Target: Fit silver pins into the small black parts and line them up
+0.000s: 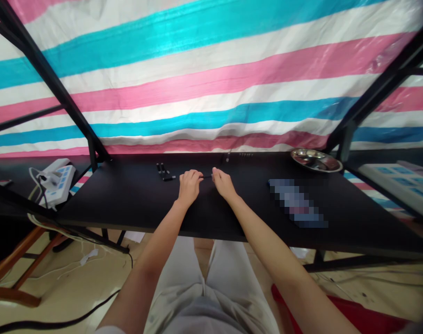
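Note:
My left hand (189,188) is closed, its fingertips pinching one end of a thin dark rod (207,176). The other end of the rod runs into my right hand (225,183), which is closed around it. What kind of rod it is, I cannot make out. Just left of my left hand, a short black stick with a pale tip (169,178) lies on the black table (128,199). Behind it are a few similar black pieces (160,168). Small pale bits (227,158) lie near the far edge, beyond my right hand.
A shiny metal dish (316,160) stands at the back right. In front of it lies a pixelated bluish object (297,203). White power strips sit on both sides, the left one (60,183) with plugs in it. Black frame posts and a striped sheet (211,93) border the table.

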A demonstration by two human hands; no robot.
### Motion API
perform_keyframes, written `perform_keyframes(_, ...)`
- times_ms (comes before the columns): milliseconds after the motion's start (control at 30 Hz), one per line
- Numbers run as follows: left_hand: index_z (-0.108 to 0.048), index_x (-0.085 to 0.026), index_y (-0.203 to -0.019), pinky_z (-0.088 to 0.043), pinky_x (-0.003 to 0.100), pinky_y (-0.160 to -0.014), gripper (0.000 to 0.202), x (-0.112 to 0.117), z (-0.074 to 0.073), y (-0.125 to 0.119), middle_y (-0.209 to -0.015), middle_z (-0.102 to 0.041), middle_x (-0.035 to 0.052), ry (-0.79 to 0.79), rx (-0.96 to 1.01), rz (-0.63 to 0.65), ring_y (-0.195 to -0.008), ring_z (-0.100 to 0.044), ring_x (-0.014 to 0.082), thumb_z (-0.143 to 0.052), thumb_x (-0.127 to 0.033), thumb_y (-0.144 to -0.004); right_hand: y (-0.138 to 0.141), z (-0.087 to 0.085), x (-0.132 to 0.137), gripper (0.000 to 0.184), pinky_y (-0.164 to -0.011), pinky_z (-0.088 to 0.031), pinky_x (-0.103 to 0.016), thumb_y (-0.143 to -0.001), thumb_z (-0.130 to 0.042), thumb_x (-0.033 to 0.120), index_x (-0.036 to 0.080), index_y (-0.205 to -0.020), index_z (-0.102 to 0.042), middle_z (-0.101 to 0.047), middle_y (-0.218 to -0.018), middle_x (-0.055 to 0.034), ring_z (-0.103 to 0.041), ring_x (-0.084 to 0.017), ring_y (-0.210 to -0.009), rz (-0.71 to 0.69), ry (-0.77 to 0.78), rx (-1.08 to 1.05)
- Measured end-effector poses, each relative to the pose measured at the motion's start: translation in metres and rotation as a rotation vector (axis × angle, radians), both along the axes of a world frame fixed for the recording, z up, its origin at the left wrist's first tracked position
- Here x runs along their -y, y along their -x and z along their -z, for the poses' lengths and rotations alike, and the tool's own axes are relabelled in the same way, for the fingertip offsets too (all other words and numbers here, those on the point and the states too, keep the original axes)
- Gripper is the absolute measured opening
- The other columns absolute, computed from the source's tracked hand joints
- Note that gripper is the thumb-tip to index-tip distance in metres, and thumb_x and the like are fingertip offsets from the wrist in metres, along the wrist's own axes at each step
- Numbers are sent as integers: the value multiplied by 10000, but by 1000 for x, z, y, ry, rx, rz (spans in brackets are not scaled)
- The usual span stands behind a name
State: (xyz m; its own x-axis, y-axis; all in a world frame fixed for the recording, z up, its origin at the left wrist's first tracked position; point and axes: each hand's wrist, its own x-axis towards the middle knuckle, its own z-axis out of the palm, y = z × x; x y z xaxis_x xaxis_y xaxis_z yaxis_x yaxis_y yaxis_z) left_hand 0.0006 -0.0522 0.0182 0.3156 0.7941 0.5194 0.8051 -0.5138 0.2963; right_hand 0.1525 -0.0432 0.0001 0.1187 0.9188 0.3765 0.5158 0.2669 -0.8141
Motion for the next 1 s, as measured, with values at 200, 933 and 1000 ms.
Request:
perform_keyframes(200, -558, -193, -1030, -349, 289, -829, 220, -4, 5, 2, -1057, -598, 70, -13, 78, 98, -970, -521, 174, -396, -255, -895, 2, -4, 4, 544, -552, -339, -262, -830, -223, 652, 214, -550, -385, -442, -505, 3, -422, -131, -510, -21, -25, -66)
perform_keyframes(933, -568, -180, -871, -424, 262, -751, 171, -19, 13, 4, -852, -595, 51, 96, 580, 60, -817, -555, 147, -464, -312, -840, -3, 6, -9, 457, -460, -333, -223, -799, -356, 639, 214, -637, -406, -406, -530, 46, -376, -91, -455, -88, 55, -307)
perform_keyframes(1000, -570, -175, -858, -429, 246, -697, 175, -21, 13, 4, -838, -600, 48, 151, 689, 44, -778, -559, 138, -488, -326, -824, -4, 5, -9, 441, -472, -342, -223, -806, -364, 622, 212, -651, -417, -419, -542, 44, -393, -92, -470, -81, 48, -301)
